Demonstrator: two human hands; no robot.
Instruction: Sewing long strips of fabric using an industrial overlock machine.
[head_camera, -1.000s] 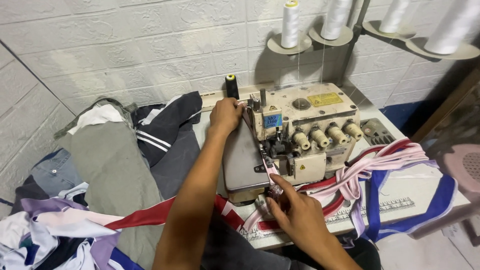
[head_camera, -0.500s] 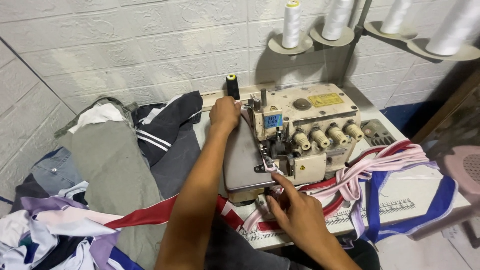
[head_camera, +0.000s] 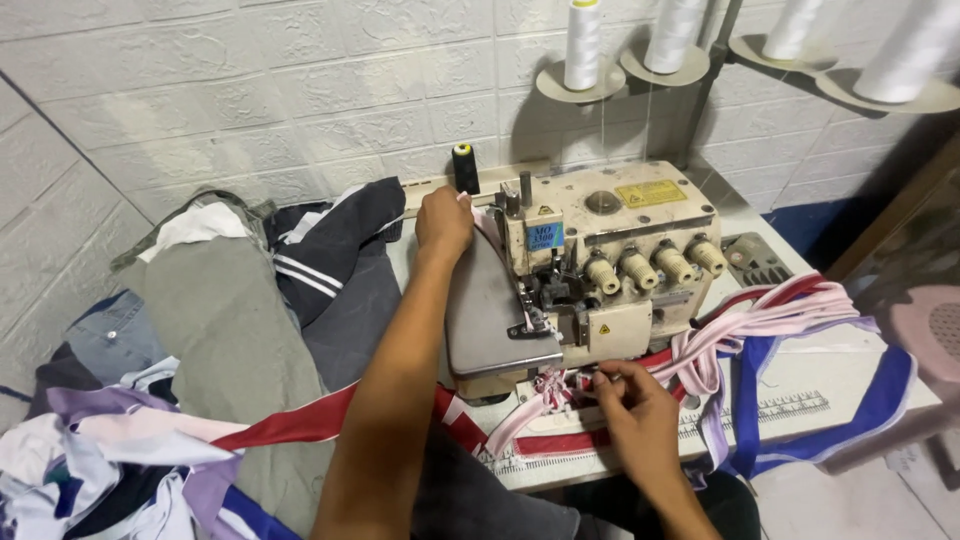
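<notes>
A red and pink fabric strip (head_camera: 560, 415) is pinched by the right hand (head_camera: 635, 405) just before the cream overlock machine (head_camera: 590, 270). The left hand (head_camera: 443, 222) is laid behind the machine's grey cover, seemingly closed on cloth, though the grip is hidden. A yellow rectangular label (head_camera: 650, 193) is fixed on top, a blue square one (head_camera: 546, 236) at the front.

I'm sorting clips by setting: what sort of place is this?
Probably a small garment sewing workshop: an overlock sewing machine on a table, thread cones on a stand above it, and piles of cut fabric beside it.
</notes>
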